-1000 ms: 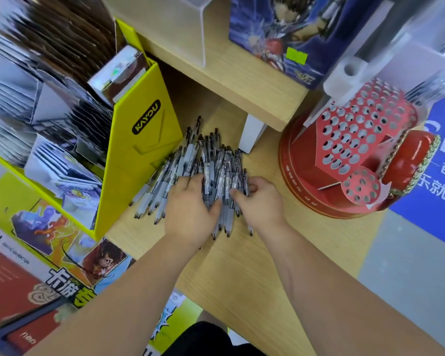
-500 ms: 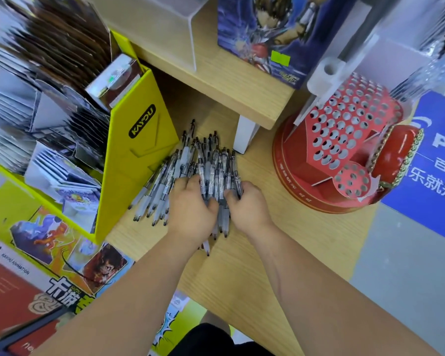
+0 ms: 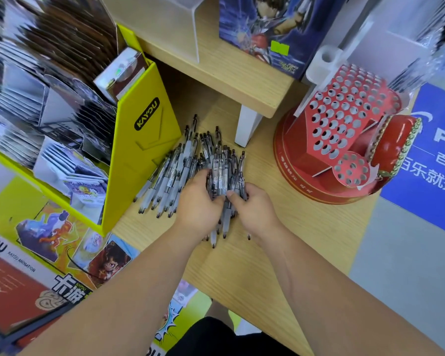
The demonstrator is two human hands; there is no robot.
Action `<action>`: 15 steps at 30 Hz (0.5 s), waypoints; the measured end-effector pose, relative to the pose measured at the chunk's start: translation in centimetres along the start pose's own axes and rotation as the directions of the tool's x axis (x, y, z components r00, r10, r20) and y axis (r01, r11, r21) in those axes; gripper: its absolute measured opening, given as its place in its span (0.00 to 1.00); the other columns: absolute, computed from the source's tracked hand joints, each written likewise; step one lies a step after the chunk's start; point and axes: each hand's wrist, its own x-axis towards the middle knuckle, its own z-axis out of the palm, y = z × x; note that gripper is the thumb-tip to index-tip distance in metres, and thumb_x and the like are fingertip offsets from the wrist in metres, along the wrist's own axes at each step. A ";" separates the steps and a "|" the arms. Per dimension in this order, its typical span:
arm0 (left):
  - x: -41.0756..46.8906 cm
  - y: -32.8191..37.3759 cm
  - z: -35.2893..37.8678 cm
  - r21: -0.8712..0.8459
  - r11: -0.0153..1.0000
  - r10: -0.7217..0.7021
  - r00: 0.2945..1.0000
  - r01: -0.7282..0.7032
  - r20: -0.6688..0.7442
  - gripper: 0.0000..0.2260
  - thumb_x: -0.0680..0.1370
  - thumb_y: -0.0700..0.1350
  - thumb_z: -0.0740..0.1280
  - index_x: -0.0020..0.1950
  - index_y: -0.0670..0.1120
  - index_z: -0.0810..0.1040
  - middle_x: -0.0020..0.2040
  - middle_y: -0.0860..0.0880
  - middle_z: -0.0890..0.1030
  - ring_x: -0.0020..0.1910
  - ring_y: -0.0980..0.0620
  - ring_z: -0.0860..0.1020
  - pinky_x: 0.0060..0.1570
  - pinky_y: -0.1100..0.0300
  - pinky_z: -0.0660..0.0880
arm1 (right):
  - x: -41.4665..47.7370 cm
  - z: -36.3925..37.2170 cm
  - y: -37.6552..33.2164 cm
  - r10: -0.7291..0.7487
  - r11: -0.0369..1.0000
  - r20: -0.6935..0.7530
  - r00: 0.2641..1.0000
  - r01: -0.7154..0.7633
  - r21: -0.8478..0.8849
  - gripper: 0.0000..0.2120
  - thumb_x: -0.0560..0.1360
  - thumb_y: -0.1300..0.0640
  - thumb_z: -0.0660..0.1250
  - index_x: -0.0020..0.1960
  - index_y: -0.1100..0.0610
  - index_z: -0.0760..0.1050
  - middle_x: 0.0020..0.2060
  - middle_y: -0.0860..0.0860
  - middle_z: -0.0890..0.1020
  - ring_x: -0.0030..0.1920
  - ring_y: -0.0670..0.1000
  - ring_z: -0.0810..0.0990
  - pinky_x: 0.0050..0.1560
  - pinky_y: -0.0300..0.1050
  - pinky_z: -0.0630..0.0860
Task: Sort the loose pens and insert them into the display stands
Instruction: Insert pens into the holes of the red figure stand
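Note:
A heap of clear-barrelled pens with black tips (image 3: pixel 188 160) lies on the wooden table (image 3: pixel 267 253), fanned out beside a yellow card display. My left hand (image 3: pixel 198 204) and my right hand (image 3: pixel 254 209) meet over the near end of the heap. Both curl their fingers round one gathered bundle of pens (image 3: pixel 220 176), whose tips stick out below my hands. A red drum-shaped display stand (image 3: pixel 339 140) with a sloped panel of round holes stands to the right; its holes hold no pens.
The yellow card display (image 3: pixel 139 155), full of card packs, stands at the left. A raised wooden shelf (image 3: pixel 216 73) with a white leg (image 3: pixel 247 127) crosses the back and carries a blue box (image 3: pixel 267 29). The table's right edge drops to a grey floor with a blue sign (image 3: pixel 437 150).
My two hands have drawn closer together and squeezed several pens into a tighter bundle. The rest of the heap lies where it was.

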 end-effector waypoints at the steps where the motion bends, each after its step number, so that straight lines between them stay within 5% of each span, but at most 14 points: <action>1: 0.0 -0.1 0.1 -0.021 1.000 -0.007 1.000 0.007 0.002 0.30 0.78 0.40 0.72 0.78 0.45 0.66 0.63 0.49 0.78 0.47 0.59 0.73 0.54 0.63 0.71 | -0.3 -0.2 0.0 0.002 1.000 0.011 1.000 -0.002 0.021 0.05 0.80 0.54 0.67 0.47 0.54 0.77 0.38 0.46 0.82 0.38 0.47 0.78 0.35 0.37 0.72; 4: 0.1 -0.3 0.3 -0.108 0.994 -0.001 1.000 0.001 -0.001 0.23 0.77 0.39 0.72 0.70 0.48 0.73 0.58 0.53 0.82 0.48 0.57 0.80 0.55 0.56 0.79 | -0.9 -0.4 -0.1 0.008 0.998 0.039 0.999 -0.011 0.067 0.04 0.81 0.55 0.66 0.47 0.51 0.77 0.41 0.45 0.82 0.38 0.41 0.79 0.35 0.31 0.71; 8: -0.3 0.0 0.3 -0.274 0.958 -0.076 0.996 0.085 0.043 0.13 0.78 0.38 0.71 0.59 0.52 0.78 0.48 0.54 0.85 0.46 0.54 0.84 0.50 0.48 0.83 | -1.1 -0.7 -0.6 0.008 0.994 0.047 0.999 -0.013 0.106 0.04 0.81 0.55 0.66 0.52 0.52 0.79 0.46 0.48 0.85 0.47 0.49 0.84 0.51 0.49 0.81; 12: -0.5 0.2 0.6 -0.470 0.871 -0.113 0.989 0.145 0.095 0.14 0.79 0.35 0.67 0.57 0.54 0.80 0.50 0.54 0.86 0.48 0.52 0.85 0.52 0.45 0.82 | -1.2 -1.3 -1.1 0.004 0.993 0.063 0.998 -0.011 0.114 0.05 0.81 0.54 0.66 0.54 0.53 0.79 0.48 0.50 0.85 0.49 0.52 0.84 0.55 0.55 0.80; 15: -0.3 0.6 0.9 -0.562 0.804 -0.127 0.980 0.193 0.154 0.15 0.80 0.33 0.65 0.59 0.51 0.79 0.52 0.52 0.86 0.51 0.53 0.85 0.57 0.49 0.81 | -1.4 -1.9 -1.2 0.017 0.987 0.070 0.997 -0.028 0.160 0.03 0.81 0.56 0.66 0.52 0.52 0.79 0.48 0.50 0.86 0.49 0.51 0.84 0.54 0.50 0.80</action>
